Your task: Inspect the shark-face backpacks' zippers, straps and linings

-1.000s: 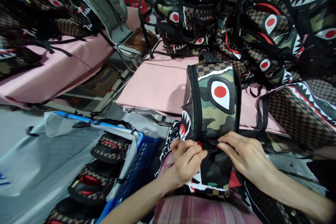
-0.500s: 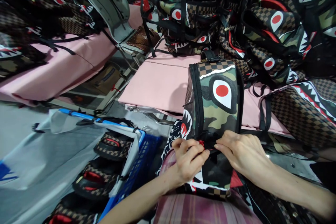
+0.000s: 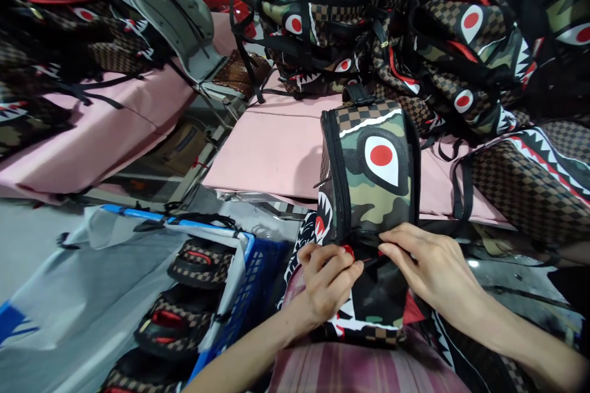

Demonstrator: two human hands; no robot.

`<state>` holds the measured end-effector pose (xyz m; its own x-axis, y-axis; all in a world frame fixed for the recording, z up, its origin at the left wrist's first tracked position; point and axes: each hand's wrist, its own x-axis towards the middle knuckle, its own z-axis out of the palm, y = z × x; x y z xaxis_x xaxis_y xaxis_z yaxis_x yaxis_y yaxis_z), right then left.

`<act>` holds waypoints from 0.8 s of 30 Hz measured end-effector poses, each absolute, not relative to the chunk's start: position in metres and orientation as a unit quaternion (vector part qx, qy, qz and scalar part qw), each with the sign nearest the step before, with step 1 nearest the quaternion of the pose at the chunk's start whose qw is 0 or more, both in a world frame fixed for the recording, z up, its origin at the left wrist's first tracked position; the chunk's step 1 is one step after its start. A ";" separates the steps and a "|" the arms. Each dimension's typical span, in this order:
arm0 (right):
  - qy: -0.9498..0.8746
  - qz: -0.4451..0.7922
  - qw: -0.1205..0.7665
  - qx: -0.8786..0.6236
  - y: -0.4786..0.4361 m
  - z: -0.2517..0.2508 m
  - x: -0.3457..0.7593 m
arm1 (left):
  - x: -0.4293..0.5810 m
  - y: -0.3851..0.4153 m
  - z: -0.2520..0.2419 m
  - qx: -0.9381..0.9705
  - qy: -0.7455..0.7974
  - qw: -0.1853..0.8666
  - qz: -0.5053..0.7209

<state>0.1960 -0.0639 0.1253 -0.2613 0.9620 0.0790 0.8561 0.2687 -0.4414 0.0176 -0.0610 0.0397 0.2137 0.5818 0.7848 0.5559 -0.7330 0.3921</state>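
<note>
A camouflage and brown-checked backpack [image 3: 375, 196] with a red and white eye patch stands tilted between my lap and the pink-covered table. Its lower part rests against my plaid clothing [image 3: 364, 368]. At its middle, my left hand [image 3: 329, 279] is closed on the dark edge of the bag, beside a bit of red. My right hand [image 3: 426, 258] pinches the black edge on the other side, thumb against fingers. What exactly lies under the fingertips is small and partly hidden. A black carry handle [image 3: 357, 95] sticks up at the top of the bag.
Behind the bag is a pink-covered table [image 3: 262, 147] with piles of similar bags [image 3: 313, 24]. Another checked bag [image 3: 530, 190] lies at the right. To the left stands a blue crate [image 3: 253, 282] beside several smaller checked bags [image 3: 173, 322]. A grey chair [image 3: 179, 24] is farther back.
The whole view has shifted slightly. My right hand has changed its hold, its thumb and fingers now pinching a little higher on the bag's edge. My left hand stays much the same.
</note>
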 end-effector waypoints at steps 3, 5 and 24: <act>-0.807 0.097 0.083 -0.577 -0.062 0.135 0.199 | 0.011 -0.058 0.048 0.801 0.347 0.025 0.487; -0.818 0.084 0.042 -0.568 -0.060 0.139 0.198 | 0.001 -0.052 0.061 0.832 0.330 0.041 0.444; -0.811 0.119 0.014 -0.572 -0.062 0.147 0.188 | 0.004 -0.006 0.134 0.968 0.239 -0.005 -0.073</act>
